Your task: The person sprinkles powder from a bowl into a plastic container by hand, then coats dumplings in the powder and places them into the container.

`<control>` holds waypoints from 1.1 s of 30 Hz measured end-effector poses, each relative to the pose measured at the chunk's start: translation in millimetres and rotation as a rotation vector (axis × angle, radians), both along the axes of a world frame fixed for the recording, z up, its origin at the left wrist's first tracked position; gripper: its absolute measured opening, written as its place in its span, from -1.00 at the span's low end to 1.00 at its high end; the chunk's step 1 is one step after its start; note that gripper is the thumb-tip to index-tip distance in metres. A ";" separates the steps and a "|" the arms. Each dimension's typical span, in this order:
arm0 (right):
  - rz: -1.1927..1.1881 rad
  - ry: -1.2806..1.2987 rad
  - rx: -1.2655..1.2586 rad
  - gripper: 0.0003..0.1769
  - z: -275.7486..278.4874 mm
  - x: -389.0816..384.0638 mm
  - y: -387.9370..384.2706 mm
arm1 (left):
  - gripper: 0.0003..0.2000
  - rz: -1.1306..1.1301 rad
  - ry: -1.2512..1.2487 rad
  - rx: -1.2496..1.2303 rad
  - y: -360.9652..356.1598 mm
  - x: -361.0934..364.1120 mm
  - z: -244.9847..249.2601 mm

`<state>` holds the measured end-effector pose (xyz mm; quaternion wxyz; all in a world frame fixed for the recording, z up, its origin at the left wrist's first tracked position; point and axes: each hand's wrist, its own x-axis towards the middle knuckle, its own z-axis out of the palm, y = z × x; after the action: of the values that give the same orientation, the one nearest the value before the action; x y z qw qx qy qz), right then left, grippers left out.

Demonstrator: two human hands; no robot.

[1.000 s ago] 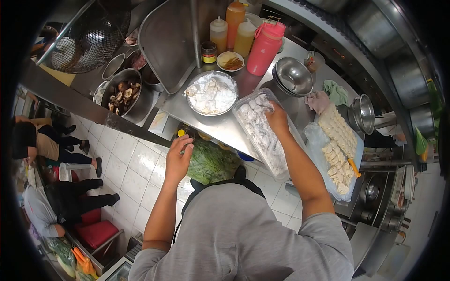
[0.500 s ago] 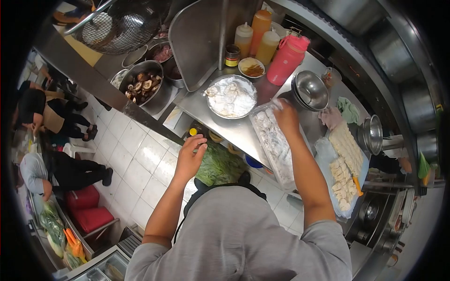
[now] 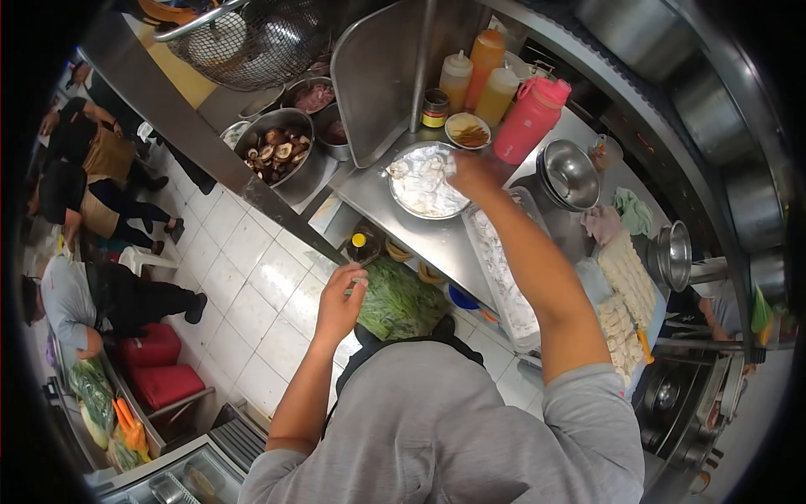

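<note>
My right hand [image 3: 473, 176] is at the right edge of a round metal bowl [image 3: 430, 215] holding white, flour-dusted pieces [image 3: 420, 176]. Its fingertips point down and are hidden, so its grip does not show. Below the bowl, a long clear plastic tray [image 3: 527, 343] with more floury pieces [image 3: 495, 256] lies under my right forearm. My left hand [image 3: 339, 301] hovers off the counter's front edge, above a bag of leafy greens [image 3: 399, 298]. Its fingers are curled in towards the thumb, with something small and pale at the tips that I cannot make out.
A pink bottle [image 3: 531, 122], squeeze bottles [image 3: 495, 92] and a small plate [image 3: 468, 131] stand behind the bowl. Stacked metal bowls [image 3: 571, 175] and rows of dumplings [image 3: 625, 286] are on the right. A pot of mushrooms [image 3: 277, 155] stands left. Other people [image 3: 71, 294] work far left.
My right hand has moved from the plastic tray up and left to the floury bowl. The fingers of my left hand have curled in. The view has shifted slightly.
</note>
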<state>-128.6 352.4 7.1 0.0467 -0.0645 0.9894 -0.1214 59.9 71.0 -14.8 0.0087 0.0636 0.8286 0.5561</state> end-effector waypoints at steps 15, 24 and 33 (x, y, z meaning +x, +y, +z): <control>-0.022 -0.045 -0.364 -0.54 17.7 71.9 125.8 | -0.83 -0.114 0.000 0.005 13.2 -9.5 4.9; -0.088 -0.137 0.004 -0.54 -15.6 89.7 125.8 | -0.82 -0.144 -0.038 0.003 33.1 -6.8 16.3; -0.166 0.185 -0.019 -0.62 -31.3 120.4 119.2 | -0.82 -0.090 -0.030 0.004 15.6 4.1 8.4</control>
<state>-8.2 471.6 -24.2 -0.0555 0.0062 0.9902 -0.1277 64.0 86.6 -6.4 0.0459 0.0926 0.8237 0.5575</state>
